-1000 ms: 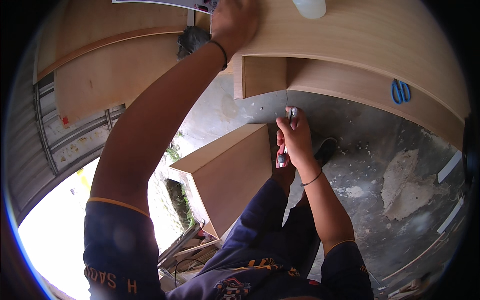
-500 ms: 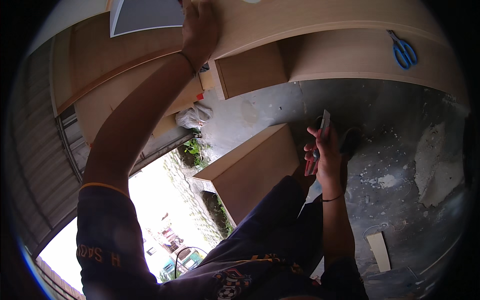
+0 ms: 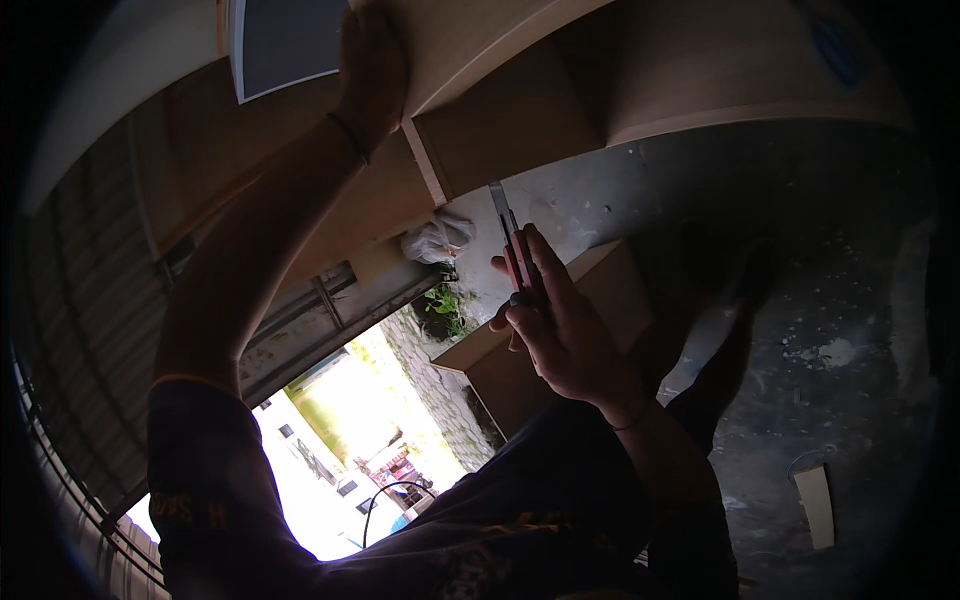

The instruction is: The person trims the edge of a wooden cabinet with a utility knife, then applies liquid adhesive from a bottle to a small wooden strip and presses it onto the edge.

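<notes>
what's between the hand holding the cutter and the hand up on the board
In the head view, between the right hand with the utility knife and the left hand on the wooden board: only board surface and edge.

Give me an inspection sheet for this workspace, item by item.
Surface: pale wooden panel, raised, dimly lit.
Job's things: utility knife, red body, blade extended upward.
Clutter: white plastic bag; wooden box on the concrete floor; pale offcut; blue scissors.
Hands: left hand pressed on the panel beside a grey sheet; right hand grips the knife.
Cables: thin dark loop low down.
Surroundings: corrugated shutter, bright street outside.
</notes>
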Motion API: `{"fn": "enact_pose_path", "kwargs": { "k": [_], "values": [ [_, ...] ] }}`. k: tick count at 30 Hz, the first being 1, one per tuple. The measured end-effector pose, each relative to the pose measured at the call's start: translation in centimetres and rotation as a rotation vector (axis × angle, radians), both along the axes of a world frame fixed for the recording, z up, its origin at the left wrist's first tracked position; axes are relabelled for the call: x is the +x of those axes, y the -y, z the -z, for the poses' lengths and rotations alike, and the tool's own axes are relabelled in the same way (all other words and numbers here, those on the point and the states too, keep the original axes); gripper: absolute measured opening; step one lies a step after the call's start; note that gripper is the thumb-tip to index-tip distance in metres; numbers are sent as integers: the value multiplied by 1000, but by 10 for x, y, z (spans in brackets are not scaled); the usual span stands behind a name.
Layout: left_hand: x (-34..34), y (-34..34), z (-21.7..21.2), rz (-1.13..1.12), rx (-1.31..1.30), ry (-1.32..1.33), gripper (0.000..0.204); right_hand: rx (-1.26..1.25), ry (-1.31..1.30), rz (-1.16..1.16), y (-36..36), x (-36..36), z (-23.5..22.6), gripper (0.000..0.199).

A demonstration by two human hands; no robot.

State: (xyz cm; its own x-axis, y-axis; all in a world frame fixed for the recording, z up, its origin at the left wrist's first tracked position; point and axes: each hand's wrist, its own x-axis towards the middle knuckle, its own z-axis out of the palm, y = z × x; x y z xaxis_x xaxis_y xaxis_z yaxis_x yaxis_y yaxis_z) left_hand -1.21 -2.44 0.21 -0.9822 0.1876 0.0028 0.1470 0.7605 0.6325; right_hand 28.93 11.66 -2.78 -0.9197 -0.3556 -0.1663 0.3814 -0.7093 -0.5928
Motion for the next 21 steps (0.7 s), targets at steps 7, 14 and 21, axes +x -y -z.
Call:
{"fn": "enact_pose_path", "kwargs": {
  "k": [7, 14, 21],
  "values": [
    [5, -4, -4, -21, -10, 47, 52, 582, -250, 142, 7, -16, -20, 70],
    [6, -8, -4, -32, -3, 36, 53, 734, -308, 233, 26, -13, -24, 68],
    [7, -10, -3, -95, 13, 57, 52, 923, -282, 196, 31, -20, -38, 62]
  ]
}}
